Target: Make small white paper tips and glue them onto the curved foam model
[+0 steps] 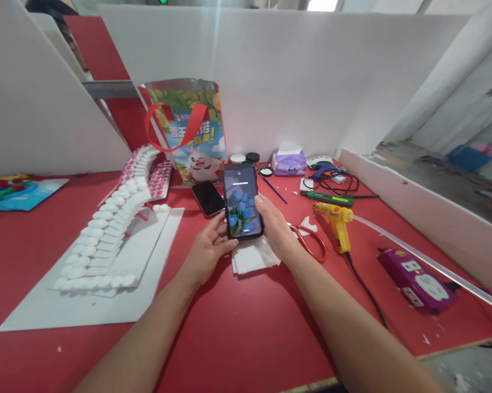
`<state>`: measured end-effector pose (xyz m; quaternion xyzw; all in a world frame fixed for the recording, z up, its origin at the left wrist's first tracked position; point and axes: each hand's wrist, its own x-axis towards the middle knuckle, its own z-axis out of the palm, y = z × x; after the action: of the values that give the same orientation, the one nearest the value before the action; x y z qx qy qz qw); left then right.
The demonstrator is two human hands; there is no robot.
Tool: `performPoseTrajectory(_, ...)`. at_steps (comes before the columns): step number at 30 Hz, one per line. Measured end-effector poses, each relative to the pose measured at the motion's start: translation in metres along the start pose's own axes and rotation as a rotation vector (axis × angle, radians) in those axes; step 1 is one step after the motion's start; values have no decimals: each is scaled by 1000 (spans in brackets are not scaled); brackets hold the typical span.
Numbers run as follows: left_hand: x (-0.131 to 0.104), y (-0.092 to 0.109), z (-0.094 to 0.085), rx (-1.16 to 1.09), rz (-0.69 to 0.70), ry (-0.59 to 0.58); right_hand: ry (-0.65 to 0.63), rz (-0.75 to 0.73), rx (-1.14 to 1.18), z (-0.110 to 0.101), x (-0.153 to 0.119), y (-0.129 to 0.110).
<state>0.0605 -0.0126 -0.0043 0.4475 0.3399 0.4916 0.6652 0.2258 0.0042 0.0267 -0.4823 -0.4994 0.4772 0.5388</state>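
Note:
A phone (243,203) with blue flowers on its lit screen is held upright between both hands. My left hand (208,245) grips its lower left edge, with a ring on one finger. Along the right edge, my right hand (273,222) is closed on the same phone. White paper sheets (256,261) lie just below the phone. Behind my left hand a second, dark phone (208,198) rests on the red table (237,327). Red-handled scissors (317,246) lie beside my right wrist.
White boards (36,308) carry a curved model with rounded white pieces at left. A colourful bag (196,136) stands behind. To the right are a yellow glue gun (339,226), a purple power strip (418,281), a green tool (330,198) and a tissue pack (290,162).

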Motion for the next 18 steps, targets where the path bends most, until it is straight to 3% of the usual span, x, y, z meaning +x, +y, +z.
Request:
performPoseTrajectory(3,-2,-1,3,28,-8,-10,13,-50,-26,4,-2,0)
performPoseTrajectory(10,-5,-1,7,67,10,-21,144,-28,-132,8,0,8)
performPoseTrajectory(18,-6,1,10,115,-7,-40,210,-17,-306,9,-3,1)
